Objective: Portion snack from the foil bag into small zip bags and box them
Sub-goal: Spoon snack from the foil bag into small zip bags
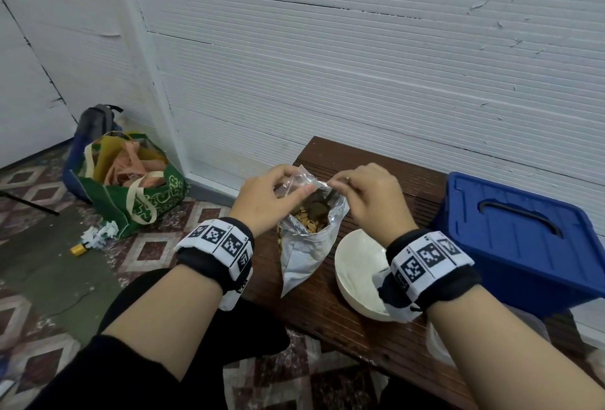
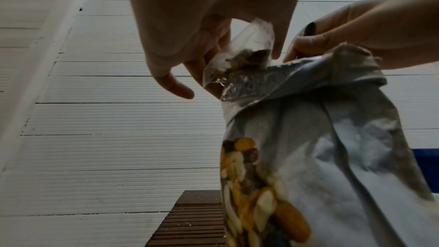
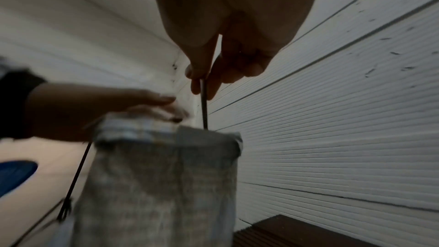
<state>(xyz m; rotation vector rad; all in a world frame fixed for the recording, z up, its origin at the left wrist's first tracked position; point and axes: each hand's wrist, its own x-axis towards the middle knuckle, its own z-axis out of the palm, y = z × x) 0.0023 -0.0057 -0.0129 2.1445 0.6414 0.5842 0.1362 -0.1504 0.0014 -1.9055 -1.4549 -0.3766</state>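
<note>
An open silver foil bag [image 1: 307, 246] stands on the dark wooden bench [image 1: 327, 311], with mixed snack [image 1: 311, 218] showing in its mouth and through its clear side [image 2: 249, 185]. My left hand [image 1: 299, 188] pinches a small clear zip bag [image 1: 296, 180] just above that mouth; a few snack pieces lie in the zip bag [image 2: 247, 57]. My right hand [image 1: 335, 184] pinches a thin dark utensil handle [image 3: 204, 108] that goes down into the foil bag [image 3: 166, 185]. The utensil's lower end is hidden inside the bag.
A white bowl [image 1: 357, 265] sits on the bench right of the foil bag. A blue plastic box with its lid on [image 1: 523, 229] stands at the right end. On the tiled floor to the left are a green tote bag [image 1: 137, 193] and a dark backpack [image 1: 95, 121]. A white ribbed wall runs behind.
</note>
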